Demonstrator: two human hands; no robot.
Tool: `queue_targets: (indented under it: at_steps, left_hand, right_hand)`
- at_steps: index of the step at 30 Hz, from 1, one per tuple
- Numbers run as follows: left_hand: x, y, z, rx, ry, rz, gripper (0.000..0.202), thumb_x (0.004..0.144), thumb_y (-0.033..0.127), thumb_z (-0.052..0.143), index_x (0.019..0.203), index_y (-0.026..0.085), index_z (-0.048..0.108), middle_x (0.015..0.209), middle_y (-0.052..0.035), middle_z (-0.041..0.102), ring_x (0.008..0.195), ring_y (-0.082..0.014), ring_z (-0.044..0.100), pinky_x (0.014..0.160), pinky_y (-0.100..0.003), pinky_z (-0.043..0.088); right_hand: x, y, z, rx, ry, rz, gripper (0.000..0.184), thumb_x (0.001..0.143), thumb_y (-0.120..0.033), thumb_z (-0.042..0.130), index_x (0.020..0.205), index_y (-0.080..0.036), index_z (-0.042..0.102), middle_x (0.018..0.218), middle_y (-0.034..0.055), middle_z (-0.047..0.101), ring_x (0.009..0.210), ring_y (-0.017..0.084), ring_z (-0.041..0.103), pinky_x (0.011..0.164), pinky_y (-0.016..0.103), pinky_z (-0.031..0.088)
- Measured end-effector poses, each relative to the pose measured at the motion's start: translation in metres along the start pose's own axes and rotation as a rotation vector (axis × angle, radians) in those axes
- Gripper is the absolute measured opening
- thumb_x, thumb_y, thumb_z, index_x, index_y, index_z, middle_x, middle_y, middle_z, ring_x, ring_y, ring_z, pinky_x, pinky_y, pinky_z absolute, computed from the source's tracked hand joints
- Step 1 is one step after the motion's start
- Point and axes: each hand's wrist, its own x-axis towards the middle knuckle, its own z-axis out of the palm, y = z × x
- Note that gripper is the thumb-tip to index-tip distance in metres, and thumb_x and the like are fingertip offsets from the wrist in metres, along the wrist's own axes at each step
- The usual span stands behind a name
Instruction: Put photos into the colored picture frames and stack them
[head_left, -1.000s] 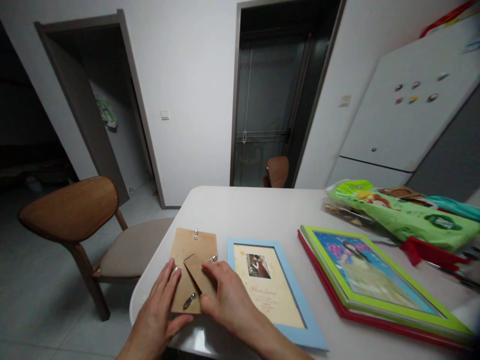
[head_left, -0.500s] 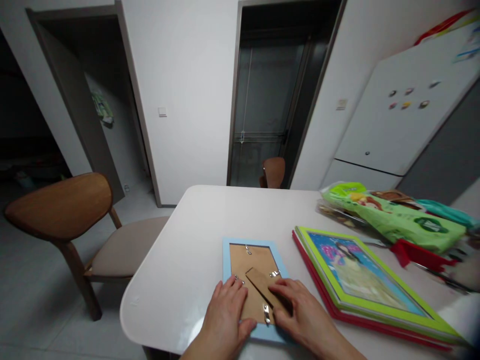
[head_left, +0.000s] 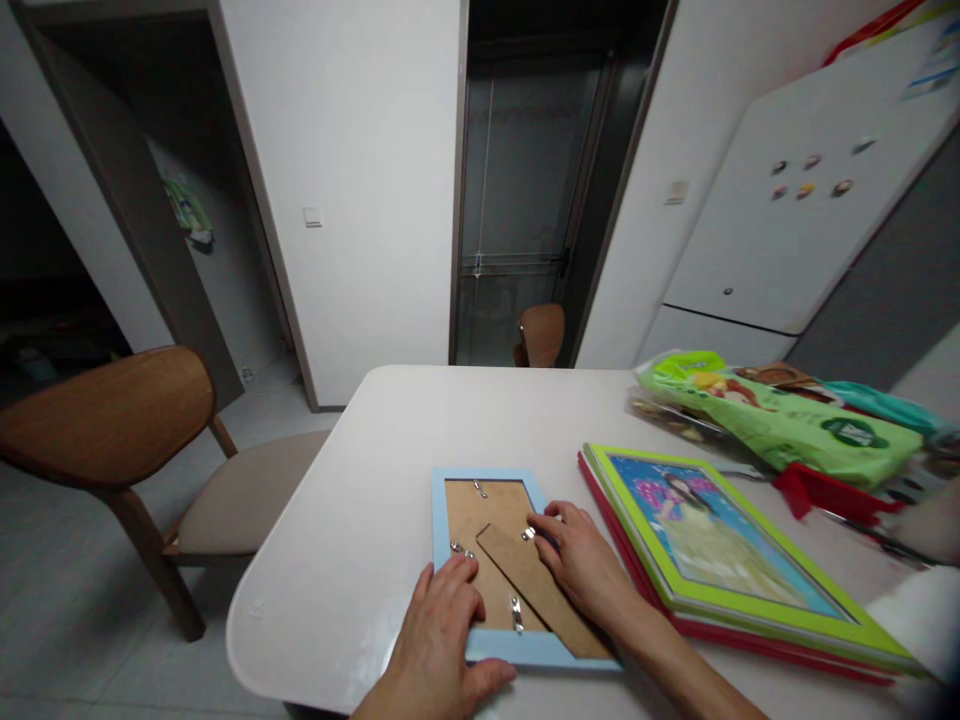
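A light-blue picture frame lies face down on the table, showing its brown backing board. Small metal clips sit around the board, and a brown stand leg lies slantwise across it. My left hand grips the frame's lower left, fingertips by the left clip and thumb over the near edge. At the right side, my right hand is bent closed, with its fingertips on the right clip; its thumb is partly hidden.
Right of the frame is a stack of picture frames, a green one with a figure picture on top. Behind it lie a green plastic package and a red object. A wooden chair stands left of the white table.
My right hand has moved up from the stand leg to the right clip, leaving the leg uncovered. My left hand stays on the frame's lower left. The view has shifted slightly.
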Motion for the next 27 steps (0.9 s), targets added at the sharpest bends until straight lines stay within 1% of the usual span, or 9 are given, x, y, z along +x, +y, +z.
queue_targets:
  at_steps: [3,6,10,15,17,21,23,25,27]
  left_hand:
    - [0.002,-0.001,0.001,-0.016,0.023,0.005,0.032,0.056,0.028,0.071,0.078,0.018,0.051,0.123,-0.0099,0.045,0.116,-0.0251,0.035,0.098,-0.048,0.02]
    - [0.003,-0.002,0.001,-0.039,0.035,0.019,0.031,0.057,0.028,0.072,0.077,0.018,0.05,0.12,-0.0094,0.047,0.114,-0.0247,0.038,0.097,-0.048,0.022]
    - [0.002,-0.003,0.001,-0.049,0.036,0.023,0.031,0.057,0.028,0.072,0.078,0.017,0.051,0.117,-0.0095,0.049,0.112,-0.0244,0.04,0.097,-0.047,0.024]
    - [0.0,-0.004,0.002,-0.038,0.055,0.028,0.032,0.057,0.027,0.072,0.079,0.017,0.052,0.115,-0.0095,0.05,0.11,-0.0248,0.042,0.096,-0.047,0.025]
    - [0.0,-0.005,0.003,-0.038,0.067,0.043,0.031,0.057,0.028,0.071,0.079,0.017,0.051,0.114,-0.009,0.051,0.109,-0.0247,0.042,0.095,-0.047,0.026]
    - [-0.002,-0.01,0.004,-0.059,0.083,0.075,0.032,0.058,0.028,0.071,0.08,0.018,0.051,0.114,-0.0077,0.051,0.11,-0.0236,0.041,0.096,-0.045,0.026]
    - [-0.003,-0.011,0.004,-0.071,0.089,0.087,0.031,0.058,0.027,0.071,0.08,0.019,0.05,0.114,-0.0066,0.051,0.109,-0.0224,0.041,0.096,-0.043,0.025]
    - [-0.003,-0.012,0.004,-0.078,0.094,0.09,0.03,0.058,0.025,0.071,0.078,0.019,0.05,0.113,-0.0058,0.051,0.109,-0.0219,0.042,0.096,-0.042,0.026]
    - [-0.003,-0.012,0.004,-0.085,0.093,0.087,0.029,0.057,0.024,0.071,0.076,0.019,0.05,0.112,-0.0057,0.051,0.108,-0.0221,0.042,0.096,-0.042,0.026]
  right_hand:
    - [0.004,0.003,0.001,-0.001,-0.053,-0.006,0.026,0.075,-0.019,0.04,0.085,-0.016,0.064,0.096,0.0094,0.05,0.09,0.019,0.049,0.083,0.031,0.039]
    - [0.001,0.007,0.001,0.024,-0.091,-0.004,0.027,0.076,-0.02,0.039,0.084,-0.016,0.064,0.102,0.0098,0.049,0.093,0.018,0.049,0.085,0.029,0.038]
    - [-0.006,0.009,-0.001,0.035,-0.092,-0.01,0.03,0.078,-0.022,0.036,0.087,-0.015,0.064,0.106,0.0112,0.047,0.097,0.018,0.049,0.086,0.029,0.037]
    - [-0.01,0.009,-0.002,0.027,-0.097,-0.026,0.029,0.077,-0.021,0.037,0.081,-0.015,0.064,0.105,0.0112,0.049,0.096,0.018,0.049,0.087,0.029,0.037]
    - [-0.011,0.009,-0.002,0.032,-0.098,-0.033,0.029,0.078,-0.021,0.036,0.084,-0.014,0.064,0.107,0.0117,0.049,0.099,0.018,0.048,0.089,0.03,0.036]
    - [-0.02,0.002,-0.006,0.024,-0.055,-0.042,0.03,0.077,-0.025,0.041,0.099,-0.017,0.06,0.109,0.0121,0.051,0.1,0.021,0.046,0.089,0.037,0.035]
    - [-0.026,-0.008,-0.01,0.051,-0.074,-0.101,0.026,0.076,-0.028,0.045,0.094,-0.022,0.062,0.106,0.0094,0.053,0.1,0.022,0.045,0.086,0.04,0.035]
    - [-0.03,-0.021,-0.015,0.099,-0.161,-0.214,0.02,0.075,-0.026,0.047,0.085,-0.027,0.065,0.104,0.0058,0.054,0.098,0.022,0.045,0.084,0.039,0.036]
    - [-0.032,-0.033,-0.018,0.136,-0.258,-0.314,0.02,0.073,-0.022,0.049,0.081,-0.031,0.066,0.103,0.0036,0.054,0.098,0.021,0.044,0.083,0.038,0.035]
